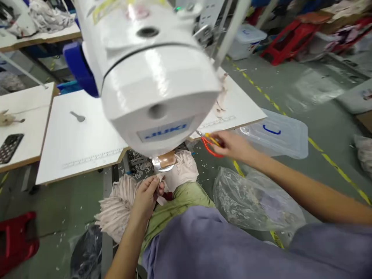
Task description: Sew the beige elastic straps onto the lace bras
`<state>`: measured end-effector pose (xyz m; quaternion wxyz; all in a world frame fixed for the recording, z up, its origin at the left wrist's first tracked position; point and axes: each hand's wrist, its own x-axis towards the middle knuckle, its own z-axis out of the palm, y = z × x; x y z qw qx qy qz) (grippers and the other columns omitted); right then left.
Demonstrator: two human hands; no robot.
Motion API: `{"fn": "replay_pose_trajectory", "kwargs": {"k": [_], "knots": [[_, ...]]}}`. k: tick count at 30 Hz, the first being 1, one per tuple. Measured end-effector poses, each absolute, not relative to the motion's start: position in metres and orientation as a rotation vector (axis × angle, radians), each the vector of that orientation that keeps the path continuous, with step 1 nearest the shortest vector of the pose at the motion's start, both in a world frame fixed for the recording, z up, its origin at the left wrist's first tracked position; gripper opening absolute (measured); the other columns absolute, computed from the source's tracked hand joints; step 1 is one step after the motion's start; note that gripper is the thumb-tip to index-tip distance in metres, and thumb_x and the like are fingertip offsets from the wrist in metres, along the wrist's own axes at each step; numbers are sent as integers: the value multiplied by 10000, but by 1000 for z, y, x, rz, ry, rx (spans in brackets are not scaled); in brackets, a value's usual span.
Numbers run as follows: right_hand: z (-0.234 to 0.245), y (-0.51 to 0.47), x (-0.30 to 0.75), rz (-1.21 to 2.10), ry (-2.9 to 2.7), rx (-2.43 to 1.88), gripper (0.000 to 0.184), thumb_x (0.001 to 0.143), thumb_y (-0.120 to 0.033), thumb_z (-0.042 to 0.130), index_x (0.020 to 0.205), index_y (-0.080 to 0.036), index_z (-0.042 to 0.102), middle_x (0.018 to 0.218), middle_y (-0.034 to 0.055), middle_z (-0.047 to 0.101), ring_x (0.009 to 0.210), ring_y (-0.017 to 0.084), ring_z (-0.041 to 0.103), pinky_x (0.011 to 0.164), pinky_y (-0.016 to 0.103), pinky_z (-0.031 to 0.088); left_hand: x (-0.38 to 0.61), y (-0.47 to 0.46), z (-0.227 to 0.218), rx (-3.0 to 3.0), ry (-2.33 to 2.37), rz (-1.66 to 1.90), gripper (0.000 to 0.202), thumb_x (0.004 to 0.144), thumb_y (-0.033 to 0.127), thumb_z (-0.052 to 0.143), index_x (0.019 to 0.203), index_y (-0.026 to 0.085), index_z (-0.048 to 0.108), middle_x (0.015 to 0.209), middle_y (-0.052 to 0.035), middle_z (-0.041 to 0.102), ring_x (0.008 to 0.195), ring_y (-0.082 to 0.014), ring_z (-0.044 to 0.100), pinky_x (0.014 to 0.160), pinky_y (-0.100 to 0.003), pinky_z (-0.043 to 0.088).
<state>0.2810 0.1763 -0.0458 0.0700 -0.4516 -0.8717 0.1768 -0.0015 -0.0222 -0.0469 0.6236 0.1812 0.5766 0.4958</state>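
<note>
My left hand (147, 197) is closed, pinching a piece of pale pink fabric (182, 170) just below the head of a white JUKI sewing machine (151, 81). A stack of pleated pink fabric pieces (117, 205) lies beside that hand on my lap. My right hand (232, 145) reaches out to the right at the table's edge and is closed on small thread snips with red and yellow handles (210, 144). The needle area is hidden behind the machine head.
A white sewing table (75, 139) spreads left of the machine, with a calculator (10, 147) on the neighbouring table. A clear plastic bag (255, 201) and a clear bin lid (279, 133) lie on the floor right. A red stool (17, 240) stands lower left.
</note>
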Motion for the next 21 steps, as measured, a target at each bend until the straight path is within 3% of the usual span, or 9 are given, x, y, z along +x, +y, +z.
{"fn": "replay_pose_trajectory", "kwargs": {"k": [5,12,17,21], "knots": [[-28,69,273,859,-2685,-1039,361,812,-370,633,1151,-249,609,1099,95,701,855,242,697,693,355,546,-2,-23,-50,389,1302,1147,338,773,463,703,820,141,613,684,21,545,576,-70,448,552,-199,372],[-40,48,228,842,-2672,-932,364,854,-344,633,1189,-207,596,1156,113,691,966,261,699,755,379,573,1,-26,-50,497,1347,1089,294,865,417,624,732,156,598,674,13,553,588,-78,449,560,-198,372],[-42,55,225,989,-2747,-895,346,931,-367,565,1232,-196,583,1168,111,688,941,244,698,731,357,550,-2,-29,-51,515,1381,1074,225,864,351,599,742,162,608,703,1,590,606,-90,477,568,-204,388],[-39,54,234,1127,-2672,-999,306,926,-362,554,1199,-240,617,1006,60,714,764,195,679,660,317,518,-5,-31,-53,499,1376,1111,185,840,289,585,708,160,585,666,14,570,568,-70,437,549,-189,358]]}}
